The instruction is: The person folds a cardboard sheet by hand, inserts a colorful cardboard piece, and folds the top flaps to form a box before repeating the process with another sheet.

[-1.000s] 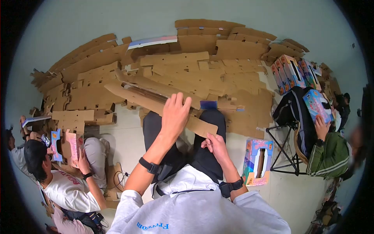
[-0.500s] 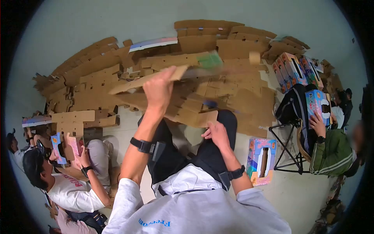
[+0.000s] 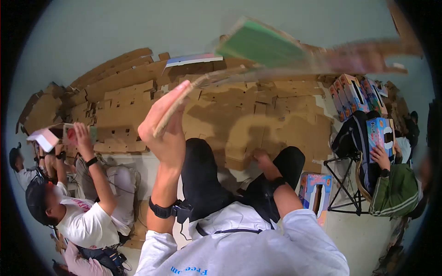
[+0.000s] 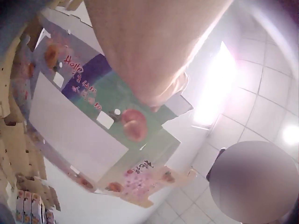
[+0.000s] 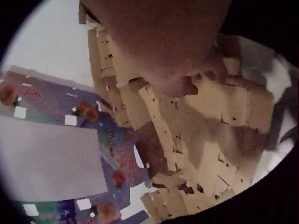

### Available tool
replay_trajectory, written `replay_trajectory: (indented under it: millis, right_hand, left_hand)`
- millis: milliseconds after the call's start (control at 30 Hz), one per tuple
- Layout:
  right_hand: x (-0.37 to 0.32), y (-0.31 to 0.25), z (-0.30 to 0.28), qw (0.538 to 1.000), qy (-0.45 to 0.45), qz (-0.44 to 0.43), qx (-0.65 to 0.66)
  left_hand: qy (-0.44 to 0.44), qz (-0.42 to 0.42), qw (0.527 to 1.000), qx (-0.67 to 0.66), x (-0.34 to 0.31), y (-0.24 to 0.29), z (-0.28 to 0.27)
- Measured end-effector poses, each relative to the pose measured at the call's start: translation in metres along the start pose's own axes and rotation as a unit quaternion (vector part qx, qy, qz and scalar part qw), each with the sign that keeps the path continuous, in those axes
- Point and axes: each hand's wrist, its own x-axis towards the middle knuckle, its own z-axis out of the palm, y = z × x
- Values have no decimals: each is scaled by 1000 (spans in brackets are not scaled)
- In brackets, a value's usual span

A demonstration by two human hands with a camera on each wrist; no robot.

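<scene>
My left hand (image 3: 168, 126) is raised over my left knee and grips the edge of an unfolded box blank (image 3: 262, 43), which is tilted up and blurred at its far end. In the left wrist view, the blank's printed face (image 4: 133, 123) shows green and purple panels with peaches and a large white area; some fingers are hidden behind the wrist. Low by my right knee, my right hand (image 3: 264, 158) pinches the end of a plain brown cardboard sheet (image 3: 237, 161). The right wrist view shows that hand (image 5: 175, 77) with curled fingers over brown cardboard.
Flat brown cardboard (image 3: 133, 108) covers the floor ahead up to the wall. A printed carton (image 3: 316, 195) stands right of my knee, beside a folding stool (image 3: 345, 181) with a black bag (image 3: 352, 133). Other people sit at left and right, handling printed boxes.
My left hand has lifted the box blank from over my knees, up and to the left, and its printed side swings out to the upper right. The right hand stays low by the cardboard.
</scene>
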Motion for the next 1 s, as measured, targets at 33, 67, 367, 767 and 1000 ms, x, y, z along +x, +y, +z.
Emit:
replay_trajectory:
  millis: [33,67,367,767,1000]
  right_hand:
    - [4,0,-5,1000,-3,1,26]
    - [9,-4,-10,998,-6,-7,56]
    - [-117,-138,-110,825,-195,-214,485]
    - [-229,-173,-126,917,-189,-289,198]
    - [-274,-202,-131,888,-107,-316,-317]
  left_hand:
    - [-22,-12,1000,-19,-5,-1,-4]
    - [-57,20,998,9,-11,-5,-9]
    - [-301,-76,950,32,-89,-30,-99]
    - [-432,-218,873,-61,-106,-56,-168]
    - [-311,-272,910,30,-155,-59,-192]
